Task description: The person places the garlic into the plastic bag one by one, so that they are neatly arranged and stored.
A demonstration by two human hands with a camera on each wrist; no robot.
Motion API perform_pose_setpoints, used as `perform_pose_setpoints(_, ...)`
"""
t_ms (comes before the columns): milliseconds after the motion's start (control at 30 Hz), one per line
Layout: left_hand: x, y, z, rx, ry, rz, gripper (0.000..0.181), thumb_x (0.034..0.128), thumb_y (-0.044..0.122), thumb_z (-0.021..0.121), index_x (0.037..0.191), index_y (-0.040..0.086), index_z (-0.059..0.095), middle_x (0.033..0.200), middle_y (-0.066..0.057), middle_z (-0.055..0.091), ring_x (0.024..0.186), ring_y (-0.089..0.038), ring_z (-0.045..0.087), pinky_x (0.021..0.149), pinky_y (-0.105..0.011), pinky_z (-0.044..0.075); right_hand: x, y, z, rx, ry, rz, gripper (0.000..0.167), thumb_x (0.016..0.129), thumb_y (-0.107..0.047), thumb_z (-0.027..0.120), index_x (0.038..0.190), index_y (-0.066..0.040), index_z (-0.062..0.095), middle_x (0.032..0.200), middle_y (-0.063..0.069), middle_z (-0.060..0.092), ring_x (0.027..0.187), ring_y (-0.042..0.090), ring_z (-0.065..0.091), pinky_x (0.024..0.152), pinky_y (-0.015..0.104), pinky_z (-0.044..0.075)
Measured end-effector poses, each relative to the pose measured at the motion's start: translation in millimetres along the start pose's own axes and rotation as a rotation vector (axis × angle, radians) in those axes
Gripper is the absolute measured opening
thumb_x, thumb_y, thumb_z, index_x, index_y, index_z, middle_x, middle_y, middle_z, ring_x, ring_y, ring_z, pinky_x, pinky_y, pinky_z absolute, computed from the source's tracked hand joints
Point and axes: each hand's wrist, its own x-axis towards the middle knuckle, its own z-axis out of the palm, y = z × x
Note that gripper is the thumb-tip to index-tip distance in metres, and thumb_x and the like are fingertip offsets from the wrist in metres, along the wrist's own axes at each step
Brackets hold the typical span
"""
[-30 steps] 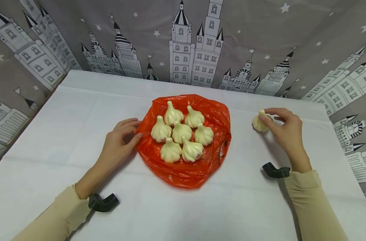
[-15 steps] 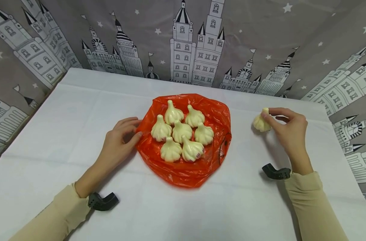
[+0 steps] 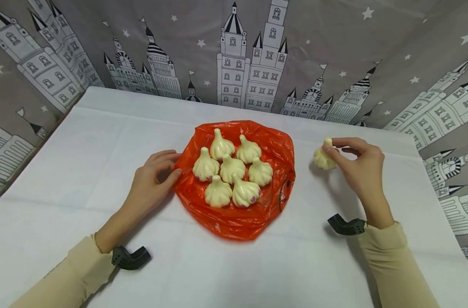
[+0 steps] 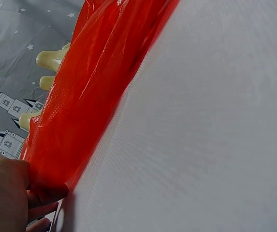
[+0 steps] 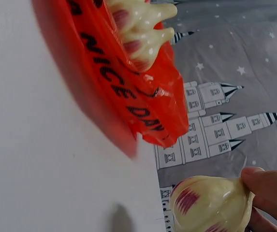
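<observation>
In the head view, a red plastic bag (image 3: 226, 224) lies at mid-table with its mouth spread wide. Several pale garlic bulbs (image 3: 234, 167) sit clustered in it, mostly stem up; one at the front leans over. My left hand (image 3: 153, 175) holds the bag's left edge between thumb and fingers, though the bag partly hides the grip in the left wrist view. To the right of the bag, my right hand (image 3: 362, 169) pinches a single garlic bulb (image 3: 323, 158) by its stem. Purple streaks mark this bulb (image 5: 211, 203) in the right wrist view, and it hangs above the tabletop.
A white cloth (image 3: 257, 273) covers the table. Behind and beside it hangs a grey curtain (image 3: 318, 34) printed with castles and stars. Dark lettering shows on the bag's right side. Black wrist cameras (image 3: 131, 258) sit at both cuffs.
My right hand, with the garlic bulb pinched in it, has shifted slightly left toward the bag over the last half second. The left hand and the bag stay put.
</observation>
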Motion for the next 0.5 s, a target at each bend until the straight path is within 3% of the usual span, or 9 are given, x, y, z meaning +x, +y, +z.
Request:
perform_pose_setpoints(167,0.7,0.1,0.5,-0.002,0.000,0.000,0.009,0.0978,0.008,0.071,0.091,0.003,0.076,0.137,-0.017,0.069,0.140,-0.034,0.054,0.117,-0.063,0.041,-0.6,-8.6,3.1,0.017,-0.015,-0.046,0.020,0.086,-0.014,0.088,0.104,-0.008,0.084,0.093,-0.018,0.075,0.094,0.003,0.065,0.089,0.017,0.051)
perform_pose_setpoints(400,1.1,0.3,0.7,-0.005,0.005,0.017,0.010,0.0978,0.007,0.071,0.091,0.003,0.076,0.136,-0.016,0.070,0.139,-0.033,0.055,0.117,-0.061,0.041,-3.3,-17.7,10.4,-0.014,-0.042,-0.093,0.020,0.088,-0.015,0.086,0.106,-0.006,0.084,0.103,0.012,0.079,0.095,-0.001,0.063,0.090,0.017,0.049)
perform_pose_setpoints(500,0.9,0.2,-0.2,-0.008,0.010,0.019,0.009,0.0974,0.006,0.071,0.091,0.003,0.076,0.135,-0.016,0.070,0.138,-0.032,0.055,0.117,-0.061,0.041,-2.0,-22.5,13.9,-0.027,-0.051,-0.127,0.021,0.089,-0.015,0.086,0.107,-0.006,0.083,0.105,0.015,0.079,0.096,-0.004,0.062,0.090,0.017,0.048)
